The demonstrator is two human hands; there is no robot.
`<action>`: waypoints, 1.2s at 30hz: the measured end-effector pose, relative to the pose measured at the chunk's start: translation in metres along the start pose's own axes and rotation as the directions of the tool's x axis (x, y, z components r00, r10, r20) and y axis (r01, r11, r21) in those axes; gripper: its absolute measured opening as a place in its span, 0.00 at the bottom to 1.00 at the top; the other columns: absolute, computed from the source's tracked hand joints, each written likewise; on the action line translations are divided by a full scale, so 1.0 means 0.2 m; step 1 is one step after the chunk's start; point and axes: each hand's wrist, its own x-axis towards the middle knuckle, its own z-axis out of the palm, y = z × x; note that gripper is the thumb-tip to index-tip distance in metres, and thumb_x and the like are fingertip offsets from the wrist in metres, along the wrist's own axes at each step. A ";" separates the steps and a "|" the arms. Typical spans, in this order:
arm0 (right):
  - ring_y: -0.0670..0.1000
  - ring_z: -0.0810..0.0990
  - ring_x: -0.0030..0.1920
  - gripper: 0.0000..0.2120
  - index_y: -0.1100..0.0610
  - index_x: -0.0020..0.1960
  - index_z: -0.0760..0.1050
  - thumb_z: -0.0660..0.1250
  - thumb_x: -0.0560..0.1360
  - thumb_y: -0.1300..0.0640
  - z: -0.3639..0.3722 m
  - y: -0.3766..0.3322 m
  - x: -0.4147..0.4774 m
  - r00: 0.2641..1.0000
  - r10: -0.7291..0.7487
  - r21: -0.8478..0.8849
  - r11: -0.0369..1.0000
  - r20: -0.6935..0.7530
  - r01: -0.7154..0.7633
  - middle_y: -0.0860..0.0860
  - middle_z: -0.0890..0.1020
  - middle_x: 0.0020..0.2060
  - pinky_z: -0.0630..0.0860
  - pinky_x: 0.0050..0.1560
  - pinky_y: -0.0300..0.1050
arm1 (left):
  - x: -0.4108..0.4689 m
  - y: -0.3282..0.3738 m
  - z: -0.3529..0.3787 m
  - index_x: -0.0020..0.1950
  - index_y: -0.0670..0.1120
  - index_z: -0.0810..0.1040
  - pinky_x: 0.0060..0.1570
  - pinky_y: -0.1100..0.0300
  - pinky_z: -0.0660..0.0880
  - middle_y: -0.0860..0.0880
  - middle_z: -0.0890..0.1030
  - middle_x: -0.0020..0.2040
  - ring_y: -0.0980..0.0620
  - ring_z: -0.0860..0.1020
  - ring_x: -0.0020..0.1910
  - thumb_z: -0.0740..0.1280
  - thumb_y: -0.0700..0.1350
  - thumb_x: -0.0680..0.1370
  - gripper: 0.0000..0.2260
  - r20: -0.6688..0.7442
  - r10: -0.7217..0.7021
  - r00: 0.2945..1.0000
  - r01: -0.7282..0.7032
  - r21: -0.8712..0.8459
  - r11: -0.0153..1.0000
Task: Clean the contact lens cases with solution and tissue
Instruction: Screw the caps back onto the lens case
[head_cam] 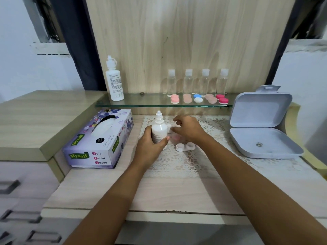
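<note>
My left hand point(150, 144) grips a small white solution bottle point(159, 127), upright on the lace mat point(185, 161). Just right of it, my right hand point(188, 129) hovers with fingers bent over the mat; motion blur hides whether it holds anything. A white contact lens case point(185, 146) with both wells uncovered lies on the mat below my right hand. Something pinkish point(176, 137) sits blurred between the bottle and my right hand. A purple tissue box point(99, 138) stands to the left.
A glass shelf point(141, 103) at the back carries a tall white bottle point(114, 80), several clear bottles point(197, 82) and several coloured lens cases point(198, 99). An open grey plastic box point(261, 128) sits at the right. A raised wooden ledge point(35, 121) is at the left.
</note>
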 end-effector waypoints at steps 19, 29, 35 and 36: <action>0.52 0.75 0.53 0.19 0.55 0.63 0.74 0.66 0.74 0.49 -0.07 0.17 -0.42 1.000 0.007 0.005 1.000 -0.023 -0.007 0.53 0.75 0.52 0.71 0.53 0.44 | -0.02 0.03 0.00 0.63 0.48 0.71 0.40 0.72 0.67 0.56 0.75 0.51 0.56 0.74 0.49 0.71 0.47 0.74 0.19 -0.027 0.013 1.000 -0.013 0.020 1.000; 0.53 0.74 0.52 0.15 0.57 0.56 0.77 0.66 0.74 0.51 -0.04 0.18 -0.43 0.997 0.027 0.002 1.000 -0.071 -0.027 0.53 0.76 0.49 0.70 0.51 0.46 | 0.00 0.03 0.00 0.62 0.49 0.72 0.48 0.63 0.67 0.56 0.76 0.53 0.56 0.74 0.52 0.72 0.45 0.71 0.21 -0.056 0.116 0.992 -0.106 0.158 0.982; 0.53 0.75 0.52 0.15 0.58 0.57 0.77 0.66 0.74 0.52 -0.03 0.19 -0.43 0.996 0.026 0.004 1.000 -0.088 -0.025 0.54 0.77 0.50 0.69 0.50 0.43 | 0.02 0.03 -0.05 0.65 0.48 0.70 0.46 0.59 0.66 0.48 0.76 0.58 0.48 0.74 0.55 0.71 0.45 0.72 0.22 -0.010 0.210 0.978 -0.182 0.461 0.869; 0.53 0.75 0.52 0.15 0.58 0.58 0.77 0.66 0.74 0.52 -0.03 0.19 -0.43 0.996 0.026 0.006 1.000 -0.089 -0.026 0.54 0.77 0.50 0.69 0.50 0.43 | 0.02 0.04 -0.06 0.65 0.47 0.70 0.46 0.59 0.66 0.47 0.75 0.59 0.48 0.73 0.55 0.70 0.45 0.73 0.22 0.019 0.225 0.974 -0.204 0.497 0.843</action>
